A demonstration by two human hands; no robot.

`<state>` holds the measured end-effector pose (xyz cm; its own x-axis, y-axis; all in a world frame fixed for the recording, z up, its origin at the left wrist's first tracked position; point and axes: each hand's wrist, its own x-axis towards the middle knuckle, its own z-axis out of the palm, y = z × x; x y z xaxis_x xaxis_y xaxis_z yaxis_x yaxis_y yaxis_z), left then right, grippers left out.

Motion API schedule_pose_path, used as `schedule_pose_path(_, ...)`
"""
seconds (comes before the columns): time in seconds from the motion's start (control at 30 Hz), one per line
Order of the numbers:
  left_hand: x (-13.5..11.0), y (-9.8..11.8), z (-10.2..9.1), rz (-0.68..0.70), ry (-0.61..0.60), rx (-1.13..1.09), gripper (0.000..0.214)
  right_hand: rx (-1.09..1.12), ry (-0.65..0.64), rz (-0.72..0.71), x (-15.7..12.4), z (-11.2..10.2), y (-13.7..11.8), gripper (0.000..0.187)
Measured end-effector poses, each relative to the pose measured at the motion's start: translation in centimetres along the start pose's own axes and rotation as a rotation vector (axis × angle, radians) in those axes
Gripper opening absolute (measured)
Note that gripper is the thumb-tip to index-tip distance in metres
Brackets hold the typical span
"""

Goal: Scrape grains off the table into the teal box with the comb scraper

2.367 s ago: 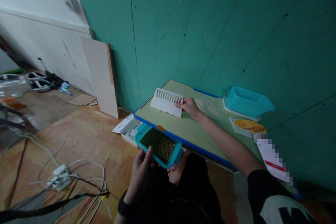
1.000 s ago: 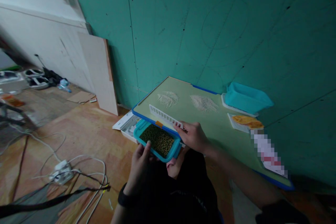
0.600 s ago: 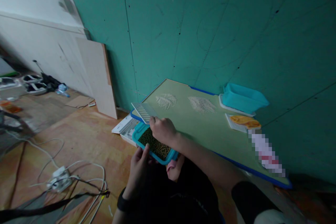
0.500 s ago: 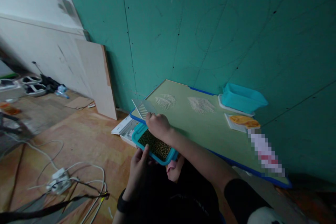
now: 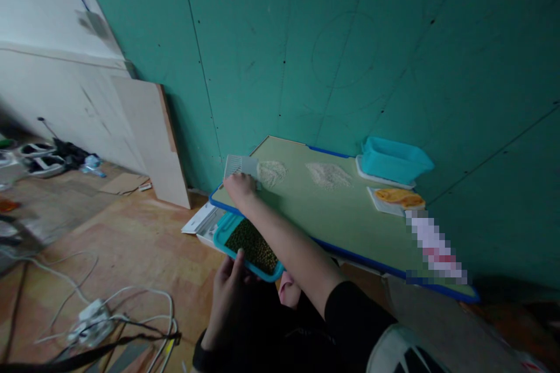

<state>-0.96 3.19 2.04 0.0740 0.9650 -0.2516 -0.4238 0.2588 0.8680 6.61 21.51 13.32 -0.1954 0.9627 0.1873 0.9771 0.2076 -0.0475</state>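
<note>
My left hand (image 5: 227,288) grips the near side of a light-blue plastic container (image 5: 220,234), thumb over the rim. Inside lie small beans (image 5: 249,247), dark green on one side and tan on the other. My right hand (image 5: 240,189) is closed on the near edge of a white slotted plastic panel (image 5: 241,165), at the left end of the low table (image 5: 301,210). The panel's exact kind is unclear, and my fingers cover part of it. A pale heap of grains (image 5: 272,173) lies just right of the panel. My right forearm crosses above the container.
Farther right on the table are a second pale heap (image 5: 329,175), an empty-looking blue bin (image 5: 396,160) on a white lid and a folded orange cloth (image 5: 400,198). A white box (image 5: 203,221) stands on the floor at left. A power strip (image 5: 91,320) and cables lie lower left.
My right hand has moved away from the container toward the table's left end, carrying the slotted panel, which now sits flatter. My left hand still holds the container. The view has shifted slightly.
</note>
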Motion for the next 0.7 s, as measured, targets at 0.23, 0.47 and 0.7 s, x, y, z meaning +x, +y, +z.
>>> schedule_pose_path(0.23, 0.2, -0.1, -0.1, 0.004, 0.033, 0.038, 0.042, 0.016, -0.048, 0.171, 3.0, -0.1, 1.1, 0.027)
schedule_pose_path(0.47, 0.5, -0.4, -0.4, -0.042, 0.064, 0.0, 0.054, -0.008, -0.015, 0.282, 1.4, -1.7, 4.9, 0.03)
schedule_pose_path(0.7, 0.2, -0.4, -0.1, -0.032, 0.067, -0.003, 0.047, -0.053, -0.031, 0.38, -2.6, -3.5, 9.2, 0.029)
